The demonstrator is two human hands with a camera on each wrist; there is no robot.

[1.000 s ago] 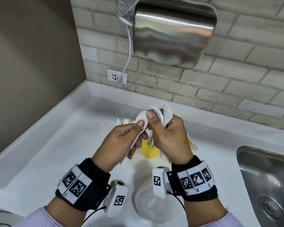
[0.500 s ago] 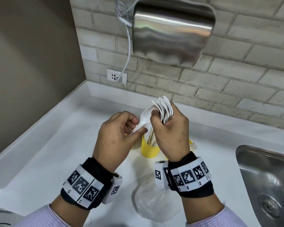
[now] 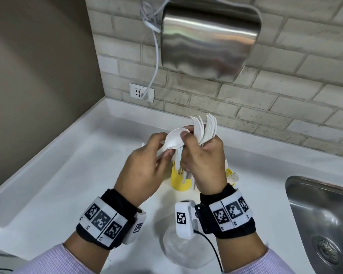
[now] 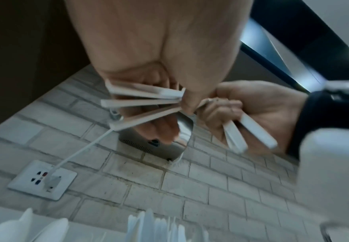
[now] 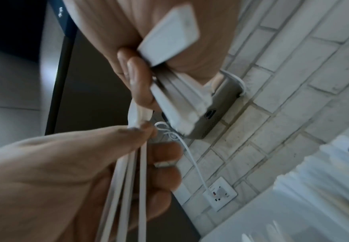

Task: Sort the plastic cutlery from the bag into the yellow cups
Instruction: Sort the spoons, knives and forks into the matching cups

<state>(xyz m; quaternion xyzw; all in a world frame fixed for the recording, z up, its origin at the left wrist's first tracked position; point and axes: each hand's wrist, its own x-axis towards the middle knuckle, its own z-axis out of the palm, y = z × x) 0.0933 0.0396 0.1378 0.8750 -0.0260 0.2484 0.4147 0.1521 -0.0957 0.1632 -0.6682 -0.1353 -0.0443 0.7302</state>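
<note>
Over the counter, my left hand (image 3: pixel 166 148) grips several white plastic spoons (image 3: pixel 174 138), bowls up against my right thumb. In the left wrist view their handles (image 4: pixel 140 99) fan out from my left hand (image 4: pixel 187 104). My right hand (image 3: pixel 188 143) grips a bunch of white forks (image 3: pixel 205 128), tines up; their handles (image 5: pixel 179 101) stick out below my right fingers (image 5: pixel 138 78). Below both hands stands a yellow cup (image 3: pixel 178 181) holding white cutlery. A second yellow cup (image 3: pixel 229 172) is mostly hidden behind my right hand. The clear plastic bag (image 3: pixel 186 252) lies near me.
A steel sink (image 3: pixel 323 218) is set into the white counter (image 3: pixel 67 184) at the right. A steel hand dryer (image 3: pixel 208 42) hangs on the brick wall above, its cable running to a wall socket (image 3: pixel 141 92). A brown wall closes the left side.
My left hand has turned knuckles-up and closed round the spoons beside the right thumb. Both hands stay together above the yellow cup; the forks remain in my right hand.
</note>
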